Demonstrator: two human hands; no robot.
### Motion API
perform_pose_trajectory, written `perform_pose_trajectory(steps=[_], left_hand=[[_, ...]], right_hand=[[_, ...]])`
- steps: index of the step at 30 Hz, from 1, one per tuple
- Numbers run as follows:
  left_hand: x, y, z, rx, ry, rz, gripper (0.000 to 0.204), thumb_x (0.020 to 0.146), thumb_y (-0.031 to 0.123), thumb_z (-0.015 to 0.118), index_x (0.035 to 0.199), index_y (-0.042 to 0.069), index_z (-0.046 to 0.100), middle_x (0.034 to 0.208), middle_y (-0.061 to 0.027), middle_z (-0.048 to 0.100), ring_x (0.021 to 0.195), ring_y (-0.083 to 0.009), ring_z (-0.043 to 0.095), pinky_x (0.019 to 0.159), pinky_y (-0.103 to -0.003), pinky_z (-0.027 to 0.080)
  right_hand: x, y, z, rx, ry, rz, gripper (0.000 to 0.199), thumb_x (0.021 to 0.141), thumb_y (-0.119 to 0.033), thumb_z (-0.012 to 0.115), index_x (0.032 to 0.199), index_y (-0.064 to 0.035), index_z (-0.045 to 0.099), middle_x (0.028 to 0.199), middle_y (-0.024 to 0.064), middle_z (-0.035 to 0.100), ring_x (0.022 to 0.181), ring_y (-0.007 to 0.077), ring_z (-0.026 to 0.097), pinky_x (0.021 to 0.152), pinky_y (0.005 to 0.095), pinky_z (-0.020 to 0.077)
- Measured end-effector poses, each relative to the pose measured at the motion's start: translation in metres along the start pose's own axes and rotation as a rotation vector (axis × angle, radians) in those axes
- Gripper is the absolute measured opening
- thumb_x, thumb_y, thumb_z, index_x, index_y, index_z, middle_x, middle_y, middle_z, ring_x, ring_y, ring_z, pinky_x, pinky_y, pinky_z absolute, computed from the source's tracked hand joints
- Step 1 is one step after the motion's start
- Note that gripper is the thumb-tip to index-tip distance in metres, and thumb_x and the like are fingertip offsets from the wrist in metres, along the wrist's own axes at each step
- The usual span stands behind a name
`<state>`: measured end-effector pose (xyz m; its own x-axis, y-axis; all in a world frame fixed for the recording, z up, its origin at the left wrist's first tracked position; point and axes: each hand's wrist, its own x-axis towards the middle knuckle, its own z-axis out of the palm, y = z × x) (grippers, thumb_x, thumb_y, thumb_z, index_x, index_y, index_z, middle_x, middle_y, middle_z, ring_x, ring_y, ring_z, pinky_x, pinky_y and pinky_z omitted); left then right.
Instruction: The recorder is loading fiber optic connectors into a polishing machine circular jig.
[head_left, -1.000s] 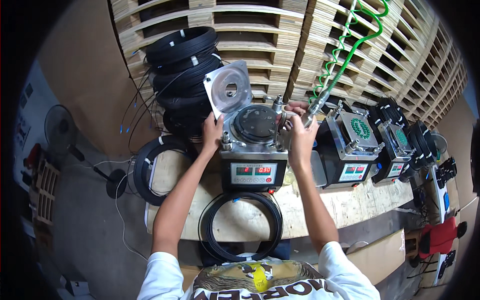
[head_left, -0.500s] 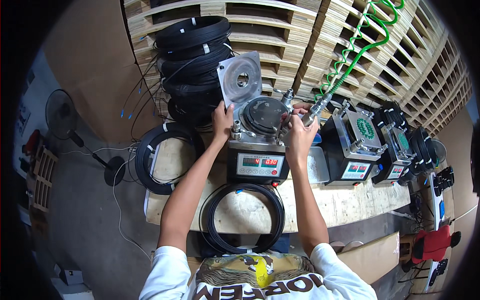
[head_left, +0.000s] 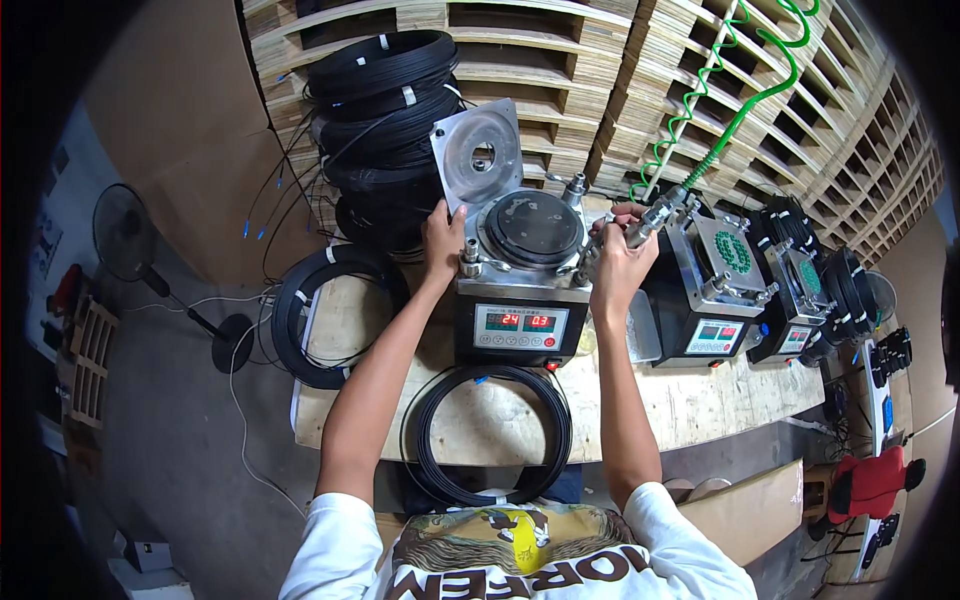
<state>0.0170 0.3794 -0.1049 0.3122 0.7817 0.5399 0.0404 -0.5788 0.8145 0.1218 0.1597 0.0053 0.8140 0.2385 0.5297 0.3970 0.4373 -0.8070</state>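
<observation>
A grey box-shaped machine (head_left: 515, 325) with a red digit display stands on the wooden bench. Its round black chamber (head_left: 532, 228) is uncovered, and its square metal lid (head_left: 480, 155) is tipped up behind. My left hand (head_left: 442, 238) rests against the machine's top left edge below the lid, beside a metal knob (head_left: 468, 258), and holds nothing. My right hand (head_left: 615, 258) grips a metal air gun (head_left: 655, 213) on a green coiled hose (head_left: 740, 110), at the chamber's right rim.
A black cable coil (head_left: 490, 440) lies on the bench (head_left: 700, 400) in front of the machine, another coil (head_left: 318, 312) at the left, and a stack of coils (head_left: 385, 110) behind. Similar machines (head_left: 718, 285) stand to the right. Wooden pallets line the back. A floor fan (head_left: 128, 235) stands at the left.
My view has shifted slightly. Both hands stay at the machine's top, the right one holding the air gun at the chamber's right rim throughout.
</observation>
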Motion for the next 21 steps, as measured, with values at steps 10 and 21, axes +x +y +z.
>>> perform_pose_trajectory(steps=[10,21], left_hand=[[0.000,0.005,0.002,0.012,0.002,0.004,0.029,0.095,0.024,0.060,0.103,-0.004,0.061,0.087,-0.0216,0.068,0.072,-0.0301,0.064,0.066,-0.040,0.047],[0.003,-0.002,-0.003,-0.025,0.005,0.064,0.026,0.094,0.020,0.060,0.102,-0.005,0.063,0.085,-0.0211,0.070,0.072,-0.0283,0.068,0.066,-0.038,0.048]], right_hand=[[-0.014,0.013,0.039,0.159,-0.103,0.108,0.011,0.086,0.006,0.053,0.095,-0.0001,0.055,0.083,0.0033,0.054,0.073,0.0127,0.061,0.066,0.0264,0.0495],[-0.022,0.001,0.081,0.159,-0.141,0.031,0.012,0.086,0.005,0.051,0.097,0.0005,0.053,0.083,0.0071,0.058,0.076,0.0169,0.066,0.070,0.0291,0.0519]])
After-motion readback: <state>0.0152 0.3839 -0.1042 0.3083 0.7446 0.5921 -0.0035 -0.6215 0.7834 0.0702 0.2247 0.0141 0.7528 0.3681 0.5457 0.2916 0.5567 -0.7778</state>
